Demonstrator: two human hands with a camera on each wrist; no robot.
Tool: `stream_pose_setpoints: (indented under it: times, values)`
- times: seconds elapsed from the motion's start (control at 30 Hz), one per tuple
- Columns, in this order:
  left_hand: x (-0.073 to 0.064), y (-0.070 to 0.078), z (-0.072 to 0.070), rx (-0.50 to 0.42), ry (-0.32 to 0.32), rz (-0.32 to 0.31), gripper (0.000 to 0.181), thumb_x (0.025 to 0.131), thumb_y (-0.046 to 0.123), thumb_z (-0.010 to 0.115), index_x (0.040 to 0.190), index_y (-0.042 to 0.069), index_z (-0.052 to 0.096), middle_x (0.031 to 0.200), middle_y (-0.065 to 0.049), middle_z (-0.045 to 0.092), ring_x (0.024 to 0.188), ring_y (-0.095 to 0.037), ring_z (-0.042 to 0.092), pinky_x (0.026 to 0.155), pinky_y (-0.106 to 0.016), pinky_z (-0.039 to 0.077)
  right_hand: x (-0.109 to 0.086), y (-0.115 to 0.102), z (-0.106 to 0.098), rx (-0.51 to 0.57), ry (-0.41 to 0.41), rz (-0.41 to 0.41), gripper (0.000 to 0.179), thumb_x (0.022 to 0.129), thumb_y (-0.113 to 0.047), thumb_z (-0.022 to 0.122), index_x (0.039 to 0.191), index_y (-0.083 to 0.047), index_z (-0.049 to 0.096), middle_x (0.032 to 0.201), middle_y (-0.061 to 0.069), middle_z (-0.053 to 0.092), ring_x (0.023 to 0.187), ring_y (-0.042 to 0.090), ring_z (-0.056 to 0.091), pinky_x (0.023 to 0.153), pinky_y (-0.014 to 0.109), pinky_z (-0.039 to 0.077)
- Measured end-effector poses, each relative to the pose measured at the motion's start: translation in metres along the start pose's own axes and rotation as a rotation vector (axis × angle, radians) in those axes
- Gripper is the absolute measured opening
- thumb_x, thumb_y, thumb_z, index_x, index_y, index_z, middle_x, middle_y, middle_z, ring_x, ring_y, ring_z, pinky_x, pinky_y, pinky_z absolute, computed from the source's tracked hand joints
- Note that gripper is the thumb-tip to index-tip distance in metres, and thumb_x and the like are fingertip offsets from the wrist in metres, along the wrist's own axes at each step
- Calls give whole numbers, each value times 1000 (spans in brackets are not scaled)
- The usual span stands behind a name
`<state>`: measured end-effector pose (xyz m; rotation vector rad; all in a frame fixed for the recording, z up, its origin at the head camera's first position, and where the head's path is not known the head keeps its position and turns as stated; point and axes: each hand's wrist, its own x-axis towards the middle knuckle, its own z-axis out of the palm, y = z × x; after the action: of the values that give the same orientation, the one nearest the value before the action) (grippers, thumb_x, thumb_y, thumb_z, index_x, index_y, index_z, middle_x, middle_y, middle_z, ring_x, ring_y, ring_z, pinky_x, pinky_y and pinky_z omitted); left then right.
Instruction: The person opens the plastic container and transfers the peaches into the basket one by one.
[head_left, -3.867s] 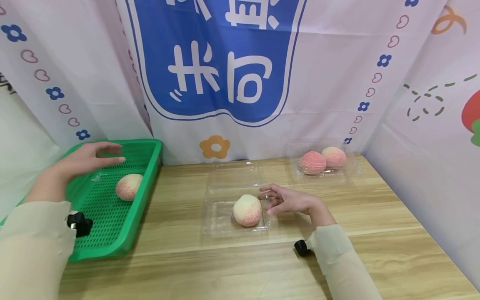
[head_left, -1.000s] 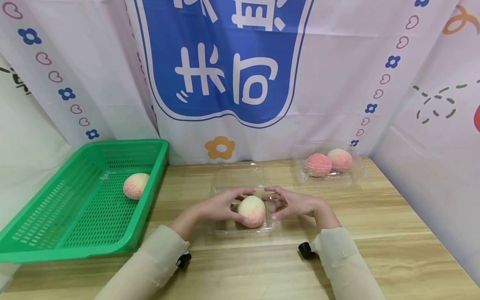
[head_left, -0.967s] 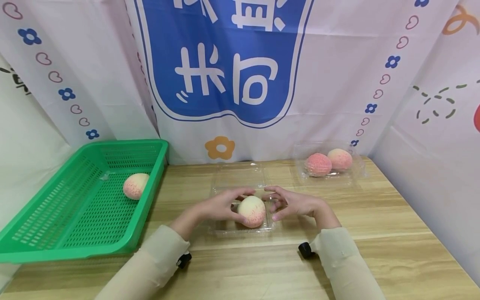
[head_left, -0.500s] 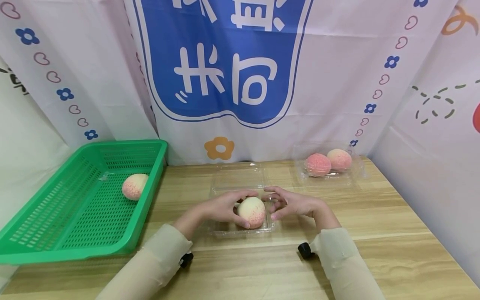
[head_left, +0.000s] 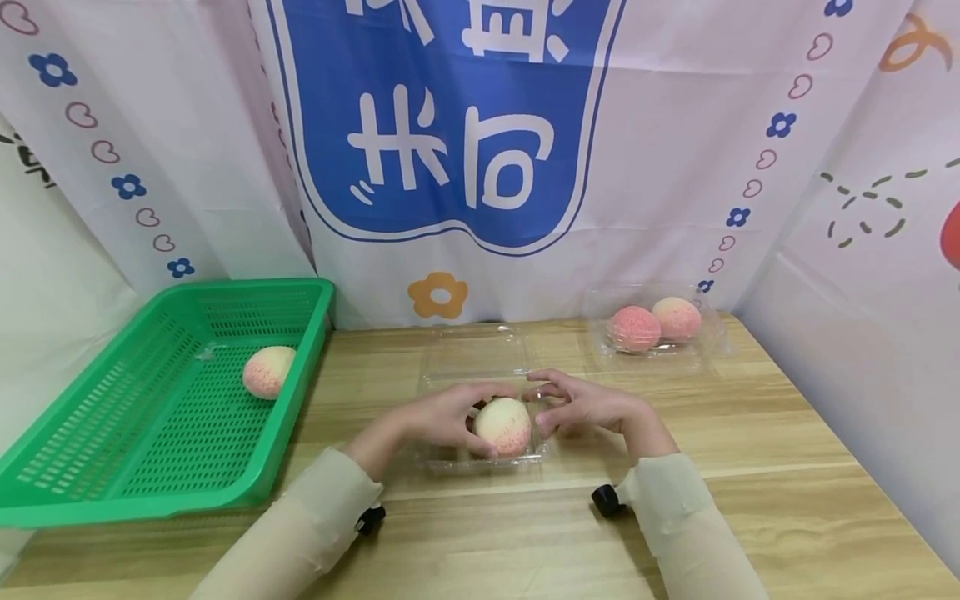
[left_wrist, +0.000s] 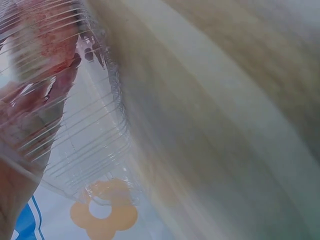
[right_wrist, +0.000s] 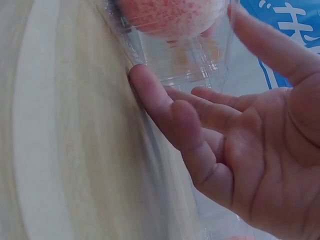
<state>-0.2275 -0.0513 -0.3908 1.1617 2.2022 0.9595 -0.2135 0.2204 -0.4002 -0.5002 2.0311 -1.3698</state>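
Note:
A cream peach with pink speckles [head_left: 504, 427] sits in the right part of an open clear plastic box [head_left: 480, 463]. My left hand [head_left: 438, 415] holds this peach from the left, thumb in front and fingers behind. Through the box wall [left_wrist: 97, 142], the left wrist view shows the peach [left_wrist: 30, 55] within that hand. At the box's right side is my right hand [head_left: 588, 404], its fingers loosely bent around air. In the right wrist view, the thumb and a fingertip of the right hand [right_wrist: 240, 145] are right at the box wall.
On the left stands a green basket [head_left: 258, 479] with another peach [head_left: 268, 372] inside. A second clear box [head_left: 678, 360] at the back right contains a pink peach [head_left: 634, 329] and a paler peach [head_left: 677, 319]. A printed cloth [head_left: 360, 283] hangs behind the wooden table [head_left: 480, 542].
My left hand has moved from above the basket to the peach in the middle box. During the last second, that peach has sunk slightly under it. My right hand has stayed beside the box.

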Motion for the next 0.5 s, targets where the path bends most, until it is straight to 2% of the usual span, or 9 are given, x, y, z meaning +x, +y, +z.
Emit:
stream_pose_setpoints:
  times: [0.1,0.23,0.3,0.5]
  values:
    - [-4,0,0,-6,3,7,78,80,15,83,147,7,44,136,-4,55,116,-21,56,89,-29,53,4,-1,3,46,15,13,74,95,-20,68,154,-9,25,157,23,34,114,26,60,89,35,53]
    - [-9,-1,-1,-14,15,15,78,80,16,84,147,7,45,137,-5,55,116,-21,55,90,-30,53,8,-4,9,102,54,32,71,95,-15,67,153,-7,27,156,23,37,94,13,62,79,27,51]
    - [-12,0,-3,-25,23,12,79,79,17,84,147,7,44,138,-5,54,117,-21,55,91,-32,54,10,-6,11,129,67,33,71,95,-12,65,153,-5,26,155,25,37,85,14,65,75,25,51]
    - [-23,3,-7,-49,56,-17,82,79,20,85,149,7,42,140,-9,54,123,-26,56,95,-38,55,11,-11,17,165,107,38,69,94,-5,61,152,-1,25,153,28,37,77,15,67,70,23,52]
